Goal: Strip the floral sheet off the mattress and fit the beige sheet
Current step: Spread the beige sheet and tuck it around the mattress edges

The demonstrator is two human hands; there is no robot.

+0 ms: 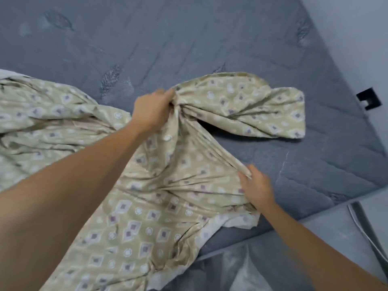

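A beige sheet [147, 217] with a diamond and circle print lies crumpled across the bare blue-grey quilted mattress [189, 38]. My left hand [153, 112] grips a bunched fold of the sheet near the middle of the bed. One loose end of the sheet fans out to the right beyond that hand. My right hand [256, 187] pinches the sheet's gathered edge lower right, close to the mattress's near side. No floral sheet can be told apart from this one.
The mattress's right corner meets a pale wall [357, 38] with a dark socket [368, 97]. Below the near edge lie the grey floor [336, 238], a white cable [361, 227] and some clear plastic [231, 265].
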